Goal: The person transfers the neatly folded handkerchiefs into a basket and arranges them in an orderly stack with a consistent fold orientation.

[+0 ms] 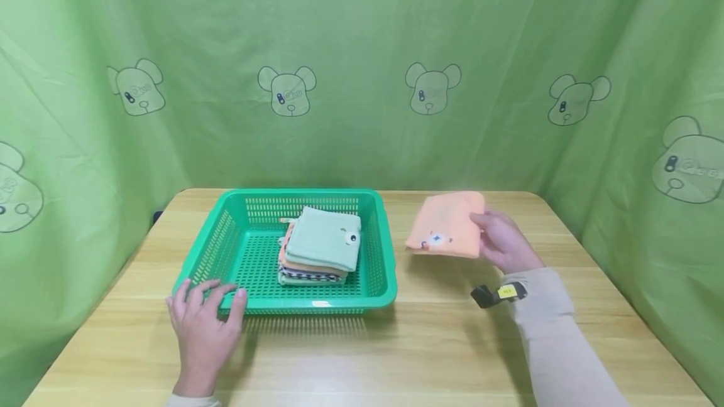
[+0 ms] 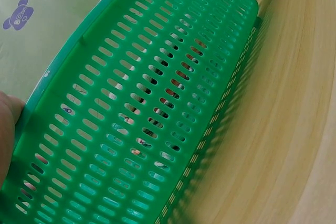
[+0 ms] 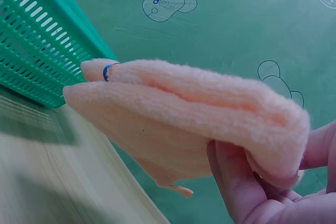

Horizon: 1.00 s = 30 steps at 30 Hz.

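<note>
In the head view, the left hand [image 1: 206, 325] grips the near left rim of a green plastic basket [image 1: 384, 256], its fingers over the edge. A stack of folded towels lies inside, with a light green towel [image 1: 322, 240] on top showing an embroidered eye. Right of the basket, the right hand [image 1: 506, 244] holds a folded peach towel [image 1: 447, 225] by its right side, above the table. The right wrist view shows the thick folds of this towel pinched between thumb and fingers, with a small loop hanging below.
The basket stands on a wooden table [image 1: 339, 363], left of centre. Green curtains [image 1: 362, 11] with printed bear heads surround the table at the back and sides. A black strap with a yellow label [image 1: 507, 292] sits on the right wrist.
</note>
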Each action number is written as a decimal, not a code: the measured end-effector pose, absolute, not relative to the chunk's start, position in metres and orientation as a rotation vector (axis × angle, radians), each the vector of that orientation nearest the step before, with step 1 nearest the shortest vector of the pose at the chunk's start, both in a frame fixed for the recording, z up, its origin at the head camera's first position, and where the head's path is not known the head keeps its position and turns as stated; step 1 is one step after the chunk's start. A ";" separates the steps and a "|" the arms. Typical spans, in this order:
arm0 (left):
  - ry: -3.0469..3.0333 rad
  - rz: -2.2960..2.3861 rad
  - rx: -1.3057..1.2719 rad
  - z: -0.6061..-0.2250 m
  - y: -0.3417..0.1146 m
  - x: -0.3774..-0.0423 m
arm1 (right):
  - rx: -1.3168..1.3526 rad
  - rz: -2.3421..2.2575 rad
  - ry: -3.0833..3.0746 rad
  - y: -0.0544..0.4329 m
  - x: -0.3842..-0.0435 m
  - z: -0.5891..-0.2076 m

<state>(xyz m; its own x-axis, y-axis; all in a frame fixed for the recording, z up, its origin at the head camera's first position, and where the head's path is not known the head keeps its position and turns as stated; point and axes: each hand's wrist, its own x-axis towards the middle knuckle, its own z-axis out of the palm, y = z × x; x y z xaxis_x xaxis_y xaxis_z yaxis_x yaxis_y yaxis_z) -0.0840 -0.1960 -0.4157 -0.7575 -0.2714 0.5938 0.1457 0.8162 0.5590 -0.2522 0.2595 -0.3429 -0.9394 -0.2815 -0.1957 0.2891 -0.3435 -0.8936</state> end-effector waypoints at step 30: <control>-2.317 -0.781 0.101 -0.417 -0.198 -0.084 | 0.005 -2.342 1.534 0.242 -0.252 -0.337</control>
<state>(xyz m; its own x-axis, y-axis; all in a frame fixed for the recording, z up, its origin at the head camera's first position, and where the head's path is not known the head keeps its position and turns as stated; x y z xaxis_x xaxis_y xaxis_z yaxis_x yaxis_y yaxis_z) -0.0842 -0.1977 -0.4174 -0.7653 -0.2734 0.5827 0.1354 0.8167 0.5609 -0.2523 0.2417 -0.3373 -0.9421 -0.2788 -0.1864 0.2823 -0.3590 -0.8896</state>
